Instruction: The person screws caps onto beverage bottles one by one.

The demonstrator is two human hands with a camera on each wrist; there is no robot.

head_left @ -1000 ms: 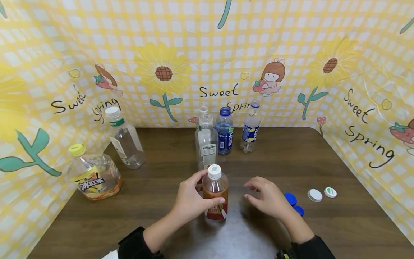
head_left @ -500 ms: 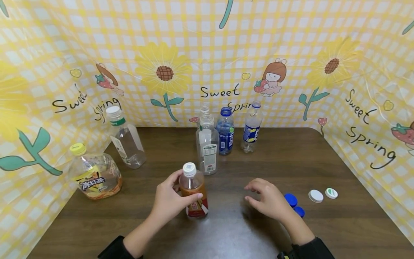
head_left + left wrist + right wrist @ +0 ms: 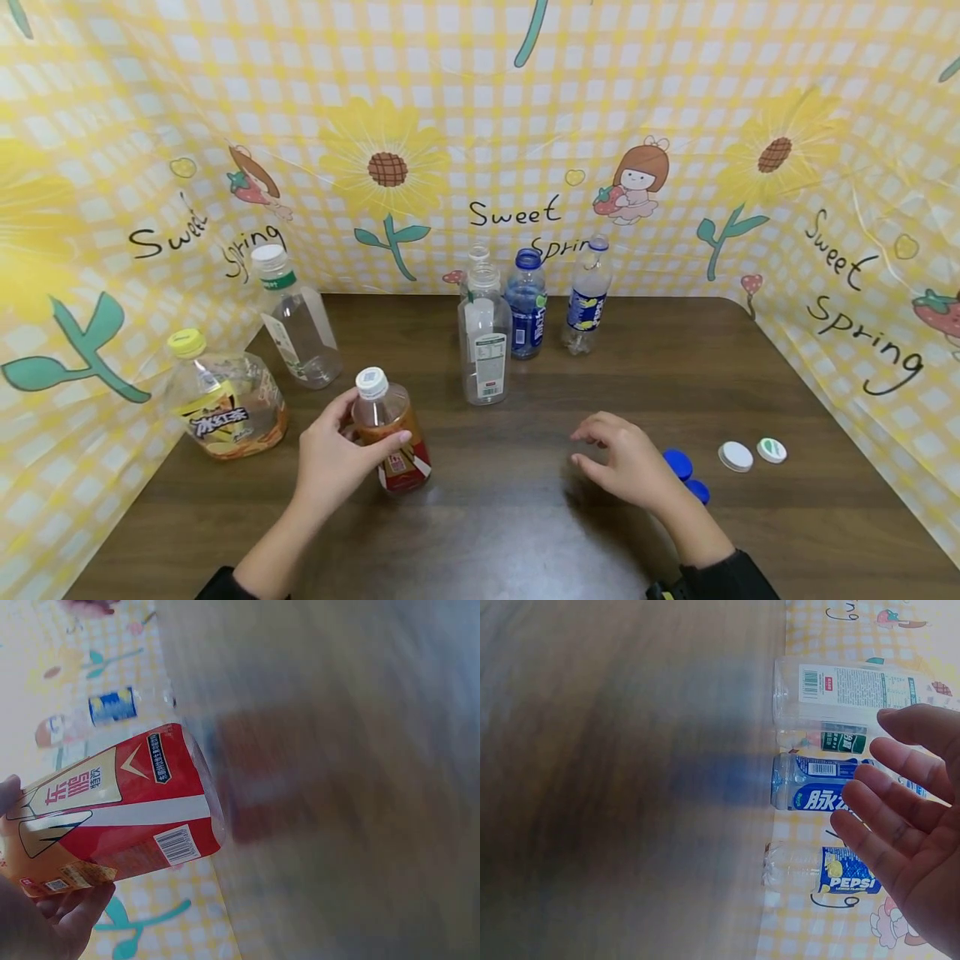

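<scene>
My left hand [image 3: 333, 454] grips a plastic drink bottle [image 3: 401, 458] with a red and orange label and a white cap, thumb across its front. In the left wrist view the bottle [image 3: 127, 810] is tilted, its base near the table. My right hand [image 3: 622, 458] holds nothing, its fingers loosely bent over the table. Beside that wrist lie two blue caps [image 3: 677, 463]. In the right wrist view the fingers of the right hand [image 3: 907, 802] are relaxed and apart from the bottles behind.
At left stand a yellow-capped bottle [image 3: 228, 408] and a clear white-capped bottle [image 3: 303, 333]. Farther back are uncapped bottles: clear ones [image 3: 486, 350], a blue one [image 3: 527, 308] and a Pepsi bottle [image 3: 587, 304]. Two white caps [image 3: 736, 456] lie at right. Patterned cloth [image 3: 510, 125] surrounds the table [image 3: 510, 517].
My left hand has carried the red-labelled bottle leftward from the middle of the table, toward the two capped bottles. The right hand has stayed in place.
</scene>
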